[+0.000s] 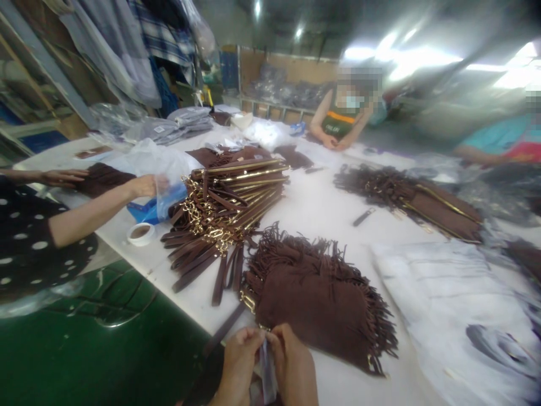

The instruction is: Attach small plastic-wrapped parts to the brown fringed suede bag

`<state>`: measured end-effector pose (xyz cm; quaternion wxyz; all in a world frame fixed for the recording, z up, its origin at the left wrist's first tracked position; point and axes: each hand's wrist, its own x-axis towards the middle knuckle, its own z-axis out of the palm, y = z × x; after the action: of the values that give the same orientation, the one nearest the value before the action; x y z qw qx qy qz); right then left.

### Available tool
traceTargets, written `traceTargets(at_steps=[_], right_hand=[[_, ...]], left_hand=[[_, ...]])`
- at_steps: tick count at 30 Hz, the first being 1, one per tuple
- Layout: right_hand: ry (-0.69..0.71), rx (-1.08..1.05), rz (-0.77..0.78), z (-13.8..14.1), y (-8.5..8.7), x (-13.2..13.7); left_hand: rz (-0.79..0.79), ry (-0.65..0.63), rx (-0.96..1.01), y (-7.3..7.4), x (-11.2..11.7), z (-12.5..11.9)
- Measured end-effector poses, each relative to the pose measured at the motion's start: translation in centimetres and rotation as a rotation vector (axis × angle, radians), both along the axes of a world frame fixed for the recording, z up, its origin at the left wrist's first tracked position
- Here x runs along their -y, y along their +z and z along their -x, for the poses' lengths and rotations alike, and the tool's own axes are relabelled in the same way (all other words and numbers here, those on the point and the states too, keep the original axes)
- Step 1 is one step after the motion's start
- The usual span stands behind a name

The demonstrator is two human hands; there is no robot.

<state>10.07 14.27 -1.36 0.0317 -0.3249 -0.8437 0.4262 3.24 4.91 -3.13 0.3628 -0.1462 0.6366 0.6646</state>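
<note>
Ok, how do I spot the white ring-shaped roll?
On the big white table, find the brown straps with gold metal clips. Left of them, near the table's edge, lies the white roll. Its round brown middle sets it apart from the blue thing behind.

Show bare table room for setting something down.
White tabletop lies bare between the gold-edged brown pouch stack, the nearest fringed brown bag and a small dark strip at right. The left is crowded with brown straps and gold clasps.
</note>
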Motion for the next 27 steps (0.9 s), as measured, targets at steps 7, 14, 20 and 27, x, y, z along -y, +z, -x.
traceTargets(at_steps=[7, 14, 20, 27], right_hand=[[0.039, -0.176, -0.197, -1.2, -1.5, 2.3], [0.0, -0.153, -0.205, -1.5, -3.1, 2.5], [-0.133, -0.219, 0.092, -1.4, -3.3, 2.0], [-0.166, -0.225, 0.21, -1.3, -2.8, 2.5]], left_hand=[[0.08, -0.008, -0.134, 0.2, -0.2, -0.3], [-0.013, 0.057, -0.011, 0.9, -0.2, -0.9], [-0.08, 0.088, 0.092, 1.1, -0.4, -1.0], [-0.022, 0.065, 0.046, 0.9, 0.3, -0.5]])
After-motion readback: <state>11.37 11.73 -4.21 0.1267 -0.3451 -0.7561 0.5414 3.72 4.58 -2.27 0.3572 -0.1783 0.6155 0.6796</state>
